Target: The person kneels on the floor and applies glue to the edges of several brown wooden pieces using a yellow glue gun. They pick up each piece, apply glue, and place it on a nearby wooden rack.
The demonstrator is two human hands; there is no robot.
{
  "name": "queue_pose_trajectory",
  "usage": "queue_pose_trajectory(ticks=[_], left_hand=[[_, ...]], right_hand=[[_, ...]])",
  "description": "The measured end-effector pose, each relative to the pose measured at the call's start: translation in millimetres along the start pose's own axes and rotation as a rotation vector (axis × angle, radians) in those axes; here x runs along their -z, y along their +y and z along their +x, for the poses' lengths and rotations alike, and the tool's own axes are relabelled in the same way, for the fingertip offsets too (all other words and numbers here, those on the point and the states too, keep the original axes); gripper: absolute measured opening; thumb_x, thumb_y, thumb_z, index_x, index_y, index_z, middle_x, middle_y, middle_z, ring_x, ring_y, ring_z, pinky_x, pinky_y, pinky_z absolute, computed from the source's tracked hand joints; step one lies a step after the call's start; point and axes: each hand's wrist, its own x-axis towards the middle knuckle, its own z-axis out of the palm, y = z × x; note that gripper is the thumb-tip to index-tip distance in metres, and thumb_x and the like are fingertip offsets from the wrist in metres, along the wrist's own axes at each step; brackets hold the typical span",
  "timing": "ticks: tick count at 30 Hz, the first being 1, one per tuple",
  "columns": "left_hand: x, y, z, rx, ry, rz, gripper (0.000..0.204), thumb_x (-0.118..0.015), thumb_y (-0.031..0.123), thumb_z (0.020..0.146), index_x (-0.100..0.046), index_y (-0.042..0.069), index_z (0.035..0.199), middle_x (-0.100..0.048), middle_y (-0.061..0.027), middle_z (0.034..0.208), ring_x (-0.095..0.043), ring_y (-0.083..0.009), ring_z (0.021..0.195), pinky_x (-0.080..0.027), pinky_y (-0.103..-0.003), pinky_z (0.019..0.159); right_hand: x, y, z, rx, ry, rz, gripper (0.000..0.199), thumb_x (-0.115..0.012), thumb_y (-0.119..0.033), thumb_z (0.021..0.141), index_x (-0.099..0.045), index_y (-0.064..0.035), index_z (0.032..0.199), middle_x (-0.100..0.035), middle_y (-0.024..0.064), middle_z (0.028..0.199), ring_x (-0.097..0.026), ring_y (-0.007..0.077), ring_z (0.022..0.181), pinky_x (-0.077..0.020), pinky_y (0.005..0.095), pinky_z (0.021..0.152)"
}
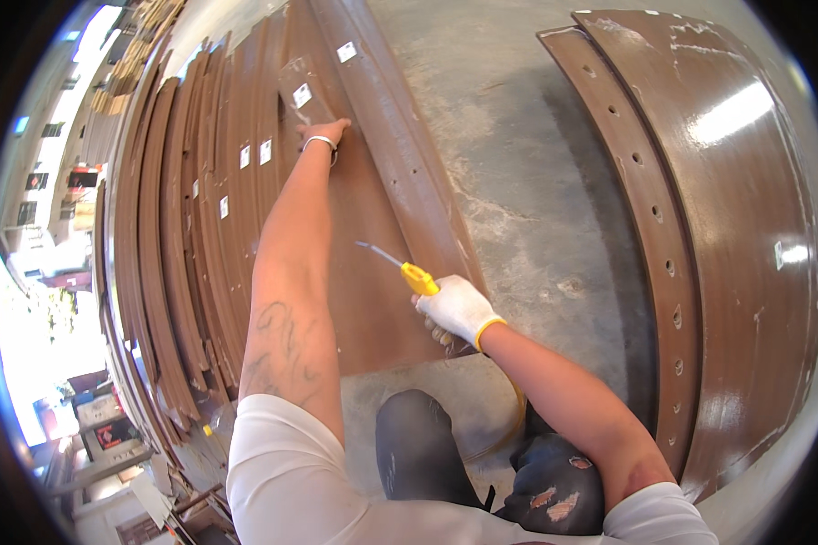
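My left hand (324, 133), bare with a white band at the wrist, reaches far forward. Its thumb and fingers grip the near end of a narrow brown board (298, 76) that bears a white label; part of the fingers is hidden. Under it lies a wide, flat brown panel (373, 309). In a white glove with a yellow cuff, my right hand (458, 309) is closed round a yellow air blow gun (419, 278). The gun's thin metal nozzle points forward and left, over the panel.
Many long brown boards (177, 227) stand in close rows at the left, several with white labels. A brown ridged panel (400, 173) runs along the wide panel's right side. Large curved brown panels (727, 218) rest on the concrete floor (518, 182). A yellowish hose (520, 409) curves beside my knee.
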Motion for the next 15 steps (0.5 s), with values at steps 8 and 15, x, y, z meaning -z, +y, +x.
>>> queue_pose_trajectory(ticks=[8,15], left_hand=[[3.3,8.9,13.3,0.100,0.094,0.141,0.121,-0.086,0.030,0.068,-0.012,0.012,0.163,-0.035,-0.0310,0.158,-0.043,-0.0486,0.144,-0.043,-0.060,0.114],[22.1,-49.3,-16.1,-0.082,0.030,0.200,0.122,-0.085,0.030,0.071,-0.011,0.011,0.165,-0.033,-0.0364,0.159,-0.042,-0.0501,0.145,-0.040,-0.060,0.117]], right_hand=[[4.2,-10.8,-11.4,-0.046,-0.011,-0.074,0.027,-0.065,-0.033,0.101,-0.068,-0.0058,0.097,-0.064,0.0066,0.069,-0.067,0.0195,0.059,-0.0544,0.0382,0.056],[2.0,-7.0,-14.3,-0.007,0.021,-0.039,0.028,-0.066,-0.030,0.100,-0.069,-0.0022,0.100,-0.069,0.0092,0.073,-0.069,0.0207,0.060,-0.0557,0.0379,0.056]])
